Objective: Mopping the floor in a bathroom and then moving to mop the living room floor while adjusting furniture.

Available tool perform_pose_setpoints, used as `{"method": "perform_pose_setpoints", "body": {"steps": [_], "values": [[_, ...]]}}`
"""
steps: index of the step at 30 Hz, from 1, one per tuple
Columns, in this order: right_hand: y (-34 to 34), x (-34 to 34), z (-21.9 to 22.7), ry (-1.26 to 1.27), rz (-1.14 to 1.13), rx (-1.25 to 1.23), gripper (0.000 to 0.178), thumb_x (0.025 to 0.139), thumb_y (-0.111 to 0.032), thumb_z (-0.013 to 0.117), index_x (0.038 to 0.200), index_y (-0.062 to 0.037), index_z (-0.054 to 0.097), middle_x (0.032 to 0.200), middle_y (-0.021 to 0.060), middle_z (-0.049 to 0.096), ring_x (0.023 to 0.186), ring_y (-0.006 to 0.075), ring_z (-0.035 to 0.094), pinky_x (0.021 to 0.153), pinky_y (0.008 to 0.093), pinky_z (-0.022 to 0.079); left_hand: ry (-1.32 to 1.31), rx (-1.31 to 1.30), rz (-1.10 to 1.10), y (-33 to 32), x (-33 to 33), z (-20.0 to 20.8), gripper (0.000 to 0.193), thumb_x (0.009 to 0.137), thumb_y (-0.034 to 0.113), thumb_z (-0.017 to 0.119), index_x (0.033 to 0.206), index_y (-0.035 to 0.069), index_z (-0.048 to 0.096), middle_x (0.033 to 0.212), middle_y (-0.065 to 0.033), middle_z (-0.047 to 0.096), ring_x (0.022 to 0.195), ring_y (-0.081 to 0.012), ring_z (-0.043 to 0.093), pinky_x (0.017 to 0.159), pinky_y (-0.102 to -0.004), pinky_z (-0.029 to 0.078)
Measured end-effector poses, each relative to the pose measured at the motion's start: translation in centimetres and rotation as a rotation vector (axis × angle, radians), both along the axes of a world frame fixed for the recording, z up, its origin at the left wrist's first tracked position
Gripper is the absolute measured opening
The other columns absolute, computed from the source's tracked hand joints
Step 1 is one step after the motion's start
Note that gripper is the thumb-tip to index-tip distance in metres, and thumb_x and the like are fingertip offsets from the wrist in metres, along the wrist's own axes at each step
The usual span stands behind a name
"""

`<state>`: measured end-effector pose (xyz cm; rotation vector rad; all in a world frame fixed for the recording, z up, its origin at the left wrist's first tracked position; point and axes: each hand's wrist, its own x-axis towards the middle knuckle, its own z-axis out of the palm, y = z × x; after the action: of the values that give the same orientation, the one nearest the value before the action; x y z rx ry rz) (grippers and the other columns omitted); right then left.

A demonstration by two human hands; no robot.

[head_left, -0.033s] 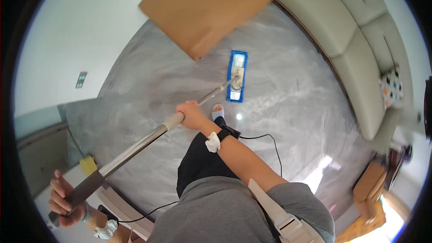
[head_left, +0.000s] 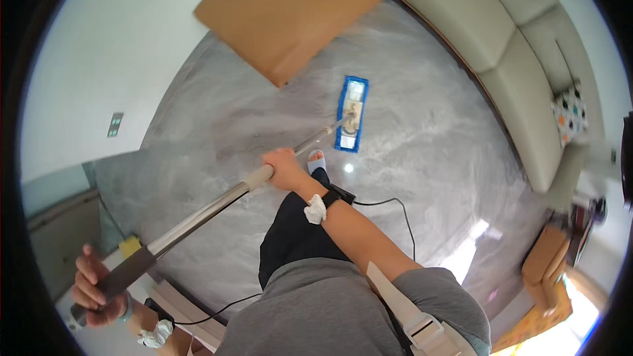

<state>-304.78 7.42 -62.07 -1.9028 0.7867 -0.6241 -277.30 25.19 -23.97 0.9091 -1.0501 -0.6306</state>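
A flat mop with a blue-edged head (head_left: 353, 114) lies on the grey marbled floor ahead of me, its metal pole (head_left: 201, 218) slanting back to the lower left. My left hand (head_left: 99, 288) is curled round the dark grip (head_left: 122, 277) at the pole's top end. Farther down, my right hand (head_left: 285, 168) closes round the pole just past a beige collar (head_left: 258, 177). White scrunchies (head_left: 315, 209) and dark bands sit on both wrists. One foot in a light slipper (head_left: 317, 161) shows close to the mop head.
A brown table or board (head_left: 290, 16) stands ahead of the mop. Along the right runs a pale sofa (head_left: 521, 92) with a patterned cushion (head_left: 570, 117). A white wall (head_left: 99, 59) rises at left. Black cables (head_left: 403, 214) hang by my body; a brown chair (head_left: 544, 257) is at right.
The mop head sits slightly farther right in the picture, its far end tilted more to the right. The surroundings have shifted a little with the view. Both hands keep their hold.
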Motion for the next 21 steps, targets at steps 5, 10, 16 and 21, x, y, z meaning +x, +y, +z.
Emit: {"method": "perform_pose_setpoints", "body": {"steps": [5,10,16,21], "values": [[3.8,-15.9,-4.9,0.233,-0.389,-0.004,0.017,0.064,-0.019,0.070,0.067,-0.0097,0.056,0.072,0.0117,0.060,0.072,0.0358,0.057,0.070,0.0442,0.044,0.020,0.174,-0.348,-8.5,-8.2,-8.9,0.031,0.087,0.039,0.061,0.072,0.018,0.043,0.063,0.0013,0.054,0.081,-0.0229,0.052,0.105,-0.0561,0.030],[14.4,-30.0,-6.1,0.594,-0.596,0.265,0.041,0.059,-0.023,0.081,0.092,-0.0066,0.064,0.103,0.0176,0.064,0.102,0.0363,0.059,0.090,0.0423,0.045,0.044,0.452,-0.810,-4.9,-17.9,-17.2,0.026,0.081,0.033,0.074,0.082,0.016,0.054,0.087,-0.0107,0.067,0.105,-0.0319,0.060,0.105,-0.0545,0.031],[24.0,-31.4,-4.1,0.695,-0.876,0.401,0.079,0.057,-0.030,0.086,0.127,-0.0109,0.053,0.145,0.0255,0.033,0.135,0.0460,0.028,0.111,0.0449,0.029,0.094,0.662,-0.922,0.0,-21.5,-18.7,0.030,0.078,0.030,0.077,0.094,0.014,0.057,0.110,-0.0145,0.065,0.118,-0.0346,0.054,0.109,-0.0511,0.029],[21.4,-20.3,-6.3,0.606,-0.753,0.123,0.027,0.066,-0.015,0.070,0.092,-0.0078,0.068,0.112,0.0223,0.062,0.119,0.0405,0.049,0.104,0.0463,0.037,0.416,0.475,-0.764,3.1,-10.3,-19.7,0.032,0.082,0.036,0.072,0.090,0.012,0.053,0.092,-0.0095,0.062,0.111,-0.0350,0.057,0.110,-0.0534,0.027]]}}
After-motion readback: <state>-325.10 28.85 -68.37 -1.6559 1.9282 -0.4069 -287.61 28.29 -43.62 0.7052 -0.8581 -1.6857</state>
